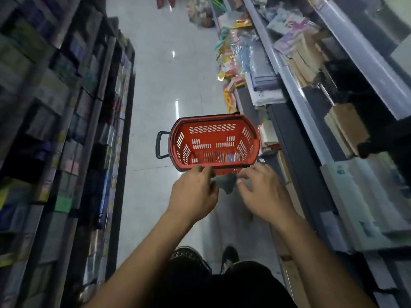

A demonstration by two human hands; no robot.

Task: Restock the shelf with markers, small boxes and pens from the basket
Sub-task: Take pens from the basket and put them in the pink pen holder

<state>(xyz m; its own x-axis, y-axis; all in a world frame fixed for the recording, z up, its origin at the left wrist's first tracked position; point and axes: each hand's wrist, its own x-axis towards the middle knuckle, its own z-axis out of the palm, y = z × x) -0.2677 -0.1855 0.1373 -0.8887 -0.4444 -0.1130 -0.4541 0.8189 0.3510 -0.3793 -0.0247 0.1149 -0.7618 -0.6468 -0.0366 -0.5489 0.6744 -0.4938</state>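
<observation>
basket: few pens inside; left hand pinches rim; right hand spread

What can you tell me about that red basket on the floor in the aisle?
The red basket looks like plastic, with slotted walls and floor, a black rim and a black handle sticking out on its left. It sits upright and open on the pale tiled floor, close to the right-hand shelf. A few thin items, too blurred to identify, lie at its bottom. The left hand reaches its near rim; the right hand hovers beside it.
</observation>
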